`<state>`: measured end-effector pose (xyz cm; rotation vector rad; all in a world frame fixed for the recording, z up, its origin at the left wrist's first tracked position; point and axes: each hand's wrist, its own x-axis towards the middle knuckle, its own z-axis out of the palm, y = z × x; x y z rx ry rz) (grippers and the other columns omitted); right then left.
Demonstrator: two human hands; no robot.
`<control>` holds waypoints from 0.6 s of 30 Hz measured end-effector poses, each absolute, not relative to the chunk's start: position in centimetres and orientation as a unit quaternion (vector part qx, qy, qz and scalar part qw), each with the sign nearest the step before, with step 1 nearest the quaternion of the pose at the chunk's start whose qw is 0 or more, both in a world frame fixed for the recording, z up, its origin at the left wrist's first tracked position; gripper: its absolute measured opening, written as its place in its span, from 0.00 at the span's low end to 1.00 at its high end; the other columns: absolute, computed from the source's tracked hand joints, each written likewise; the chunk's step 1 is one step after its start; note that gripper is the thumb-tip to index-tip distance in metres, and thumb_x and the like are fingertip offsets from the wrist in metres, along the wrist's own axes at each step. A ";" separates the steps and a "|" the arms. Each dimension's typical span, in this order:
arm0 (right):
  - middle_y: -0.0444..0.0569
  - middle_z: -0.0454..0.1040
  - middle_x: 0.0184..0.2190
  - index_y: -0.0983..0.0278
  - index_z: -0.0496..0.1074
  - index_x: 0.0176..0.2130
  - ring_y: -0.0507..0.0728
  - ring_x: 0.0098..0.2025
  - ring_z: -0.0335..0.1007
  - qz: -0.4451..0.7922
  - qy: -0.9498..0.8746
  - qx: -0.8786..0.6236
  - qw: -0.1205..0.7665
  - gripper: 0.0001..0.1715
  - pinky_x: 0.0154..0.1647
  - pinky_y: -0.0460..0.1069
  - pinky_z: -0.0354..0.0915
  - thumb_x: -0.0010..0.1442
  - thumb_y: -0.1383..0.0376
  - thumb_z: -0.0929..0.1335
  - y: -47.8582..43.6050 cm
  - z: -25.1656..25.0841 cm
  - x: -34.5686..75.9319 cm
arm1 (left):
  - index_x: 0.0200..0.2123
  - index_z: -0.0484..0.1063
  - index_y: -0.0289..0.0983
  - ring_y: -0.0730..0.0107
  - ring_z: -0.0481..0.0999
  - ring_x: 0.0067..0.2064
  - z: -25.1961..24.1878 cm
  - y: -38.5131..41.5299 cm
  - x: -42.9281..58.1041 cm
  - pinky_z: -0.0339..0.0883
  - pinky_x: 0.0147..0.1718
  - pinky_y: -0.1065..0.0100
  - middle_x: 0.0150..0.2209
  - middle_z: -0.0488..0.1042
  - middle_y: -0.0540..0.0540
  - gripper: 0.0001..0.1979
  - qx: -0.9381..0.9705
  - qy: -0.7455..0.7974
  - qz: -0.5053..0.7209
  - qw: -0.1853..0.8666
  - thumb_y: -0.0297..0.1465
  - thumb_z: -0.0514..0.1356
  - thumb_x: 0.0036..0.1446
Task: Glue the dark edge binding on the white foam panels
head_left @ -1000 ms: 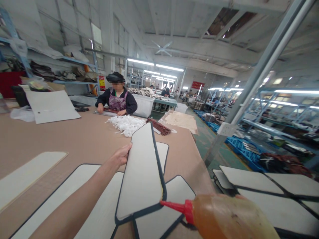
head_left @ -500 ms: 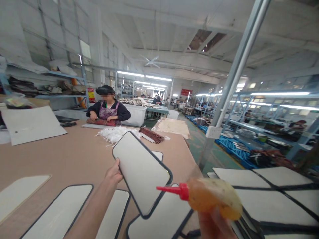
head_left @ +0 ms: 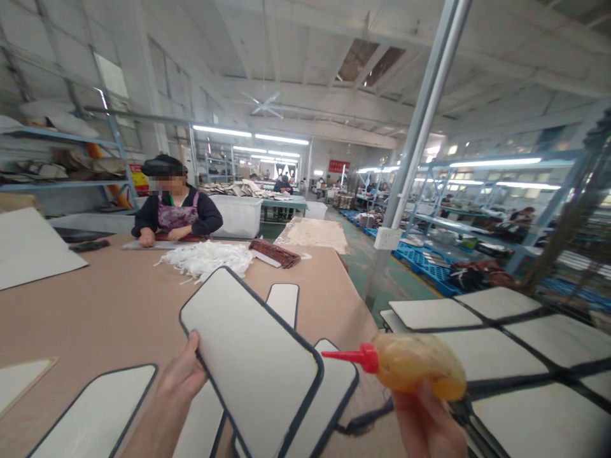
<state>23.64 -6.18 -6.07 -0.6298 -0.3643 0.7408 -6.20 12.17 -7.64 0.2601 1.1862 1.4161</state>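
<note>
My left hand grips the left edge of a white panel with rounded corners and a dark border. The panel is tilted and held up over the table. In my right hand is a squeeze bottle of amber liquid, lying sideways, its red nozzle pointing left. The nozzle tip is near the panel's right corner; whether they touch I cannot tell. Similar bordered panels lie beneath and beside, one at the left and one farther back.
A brown-topped table spreads ahead, bearing a heap of white strips and a brown bundle. Across it a co-worker works. At right, more panels lie in rows; a metal post rises behind.
My view has turned right, so the surroundings sit farther left. The held panel has come closer and lower. The bottle remains in my right hand, its nozzle still near the panel's right side.
</note>
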 end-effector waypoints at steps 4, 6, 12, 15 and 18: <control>0.44 0.80 0.36 0.53 0.76 0.43 0.56 0.37 0.77 0.341 -0.221 -0.322 0.855 0.25 0.41 0.48 0.72 0.42 0.64 0.78 -5.8 -5.8 23.9 | 0.45 0.71 0.34 0.76 0.76 0.23 -7.0 12.4 -6.6 0.73 0.24 0.78 0.22 0.76 0.52 0.12 0.174 0.518 0.594 0.591 0.24 0.49 0.64; 0.47 0.80 0.32 0.56 0.77 0.41 0.58 0.33 0.77 0.340 -0.238 -0.342 0.843 0.27 0.37 0.49 0.73 0.38 0.63 0.79 -5.4 -5.2 24.1 | 0.42 0.71 0.33 0.75 0.76 0.23 -6.5 12.6 -6.8 0.73 0.24 0.76 0.22 0.77 0.51 0.11 0.210 0.523 0.581 0.587 0.24 0.50 0.63; 0.50 0.79 0.35 0.56 0.75 0.45 0.62 0.37 0.76 0.370 -0.347 -0.344 0.790 0.28 0.41 0.56 0.72 0.42 0.64 0.77 -4.5 -4.5 25.1 | 0.42 0.72 0.32 0.71 0.77 0.22 -4.6 12.8 -6.8 0.74 0.23 0.73 0.22 0.78 0.49 0.10 0.237 0.537 0.550 0.594 0.24 0.52 0.62; 0.51 0.79 0.36 0.57 0.73 0.49 0.63 0.37 0.75 0.389 -0.372 -0.341 0.771 0.32 0.42 0.58 0.71 0.42 0.64 0.77 -4.2 -4.3 25.3 | 0.44 0.72 0.32 0.70 0.77 0.23 -3.8 12.8 -6.7 0.75 0.27 0.71 0.22 0.79 0.48 0.11 0.249 0.538 0.537 0.600 0.25 0.51 0.63; 0.49 0.78 0.37 0.55 0.71 0.50 0.61 0.37 0.74 0.408 -0.379 -0.340 0.758 0.36 0.40 0.55 0.71 0.41 0.64 0.78 -4.1 -4.2 25.3 | 0.47 0.71 0.30 0.70 0.78 0.24 -3.3 13.0 -6.7 0.76 0.32 0.67 0.24 0.79 0.46 0.13 0.253 0.536 0.528 0.608 0.25 0.51 0.63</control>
